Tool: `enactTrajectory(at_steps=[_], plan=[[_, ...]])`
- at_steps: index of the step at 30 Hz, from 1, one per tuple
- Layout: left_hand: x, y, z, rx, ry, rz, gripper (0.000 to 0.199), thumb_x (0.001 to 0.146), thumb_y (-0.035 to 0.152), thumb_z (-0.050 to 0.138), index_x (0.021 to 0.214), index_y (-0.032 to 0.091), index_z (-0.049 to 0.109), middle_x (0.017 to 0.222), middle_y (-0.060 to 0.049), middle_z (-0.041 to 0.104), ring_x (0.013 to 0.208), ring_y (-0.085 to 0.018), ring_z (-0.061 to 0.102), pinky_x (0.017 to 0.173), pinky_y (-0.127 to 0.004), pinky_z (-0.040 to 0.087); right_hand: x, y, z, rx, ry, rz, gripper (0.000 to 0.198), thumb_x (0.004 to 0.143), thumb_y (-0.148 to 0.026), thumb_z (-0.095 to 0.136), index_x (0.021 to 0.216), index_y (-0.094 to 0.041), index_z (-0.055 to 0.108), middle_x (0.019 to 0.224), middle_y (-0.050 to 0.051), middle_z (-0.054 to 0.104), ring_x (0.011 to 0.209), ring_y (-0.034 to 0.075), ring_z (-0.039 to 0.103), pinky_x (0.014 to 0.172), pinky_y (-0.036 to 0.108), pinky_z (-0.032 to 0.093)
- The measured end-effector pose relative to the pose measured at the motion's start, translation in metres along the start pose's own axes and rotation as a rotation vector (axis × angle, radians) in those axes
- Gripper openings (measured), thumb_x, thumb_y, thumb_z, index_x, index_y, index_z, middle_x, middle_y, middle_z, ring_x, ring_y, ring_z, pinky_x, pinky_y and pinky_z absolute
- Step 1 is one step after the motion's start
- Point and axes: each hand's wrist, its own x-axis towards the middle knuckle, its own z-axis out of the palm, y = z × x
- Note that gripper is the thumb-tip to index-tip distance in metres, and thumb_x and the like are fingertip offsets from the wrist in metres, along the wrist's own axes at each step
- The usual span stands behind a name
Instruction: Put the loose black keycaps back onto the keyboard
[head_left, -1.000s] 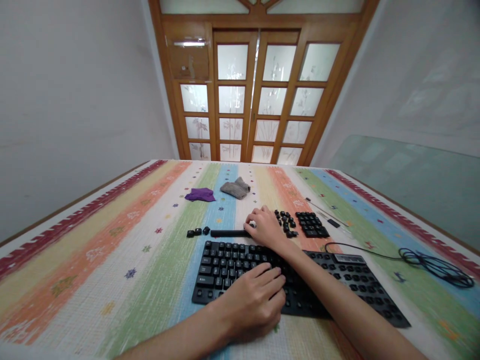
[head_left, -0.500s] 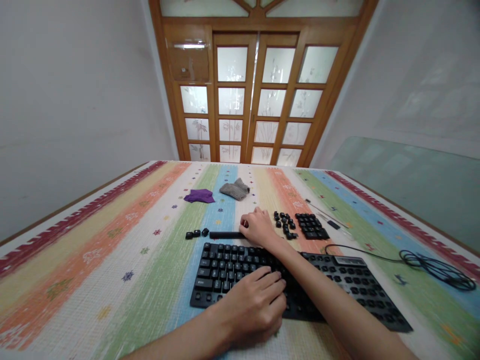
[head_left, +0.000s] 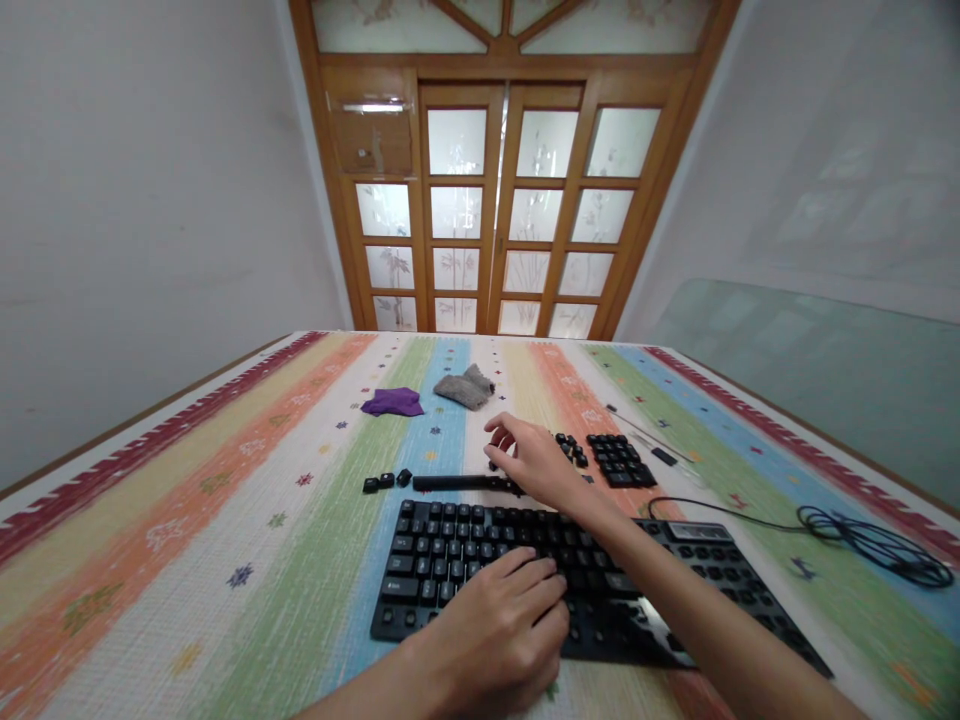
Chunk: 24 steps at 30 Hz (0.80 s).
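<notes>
A black keyboard (head_left: pixel 442 548) lies in front of me, with keycaps on its left and middle parts and bare key seats on its right part. My left hand (head_left: pixel 514 615) rests over its front middle, fingers stretched forward onto the keys; its thumb is hidden. My right hand (head_left: pixel 529 458) reaches across the keyboard, thumb and fingers apart, just above the right end of a long black space bar (head_left: pixel 457 483). A small dark piece shows under its thumb; I cannot tell whether they touch. Left of the space bar sit loose keycaps (head_left: pixel 386 480).
Behind my right hand are more loose keycaps (head_left: pixel 574 452) and a block of keycaps in rows (head_left: pixel 621 462). A coiled cable (head_left: pixel 874 540) lies right. Farther back are a purple cloth (head_left: pixel 394 402), a grey cloth (head_left: pixel 463 388), a thin rod (head_left: pixel 649 432) and a small black piece (head_left: pixel 664 456).
My right hand has lifted slightly off the space bar and moved right, its fingers spreading. My left hand stays on the keyboard. The view has tilted up a little.
</notes>
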Motion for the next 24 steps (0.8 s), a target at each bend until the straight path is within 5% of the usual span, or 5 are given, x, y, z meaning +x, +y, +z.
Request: enactTrajectory(at_steps=[9, 15, 24], plan=[[0.002, 0.003, -0.002, -0.028, 0.036, -0.036, 0.016, 0.091, 0.014, 0.052, 0.095, 0.010, 0.067, 0.104, -0.010, 0.073, 0.106, -0.020, 0.066, 0.101, -0.036, 0.053, -0.083, 0.021, -0.043, 0.394, 0.042, -0.013, 0.024, 0.086, -0.023, 0.062, 0.109, -0.021, 0.057, 0.093, 0.004, 0.069, 0.081, 0.016, 0.067, 0.073, 0.030, 0.056], [0.003, 0.005, -0.002, -0.083, 0.049, -0.074, 0.018, 0.093, 0.013, 0.052, 0.101, 0.010, 0.068, 0.106, -0.010, 0.072, 0.109, -0.022, 0.066, 0.100, -0.039, 0.055, -0.131, 0.035, -0.042, 0.529, 0.127, 0.004, 0.033, 0.085, -0.018, 0.064, 0.116, -0.024, 0.053, 0.097, 0.004, 0.068, 0.088, 0.016, 0.069, 0.076, 0.029, 0.060], [0.009, 0.002, -0.005, -0.129, 0.101, -0.153, 0.017, 0.094, 0.011, 0.053, 0.104, 0.011, 0.067, 0.103, -0.010, 0.073, 0.101, -0.023, 0.068, 0.092, -0.042, 0.060, -0.159, 0.030, -0.035, 0.531, 0.114, -0.048, 0.038, 0.082, -0.010, 0.064, 0.117, -0.023, 0.054, 0.095, 0.003, 0.072, 0.083, 0.014, 0.069, 0.076, 0.026, 0.059]])
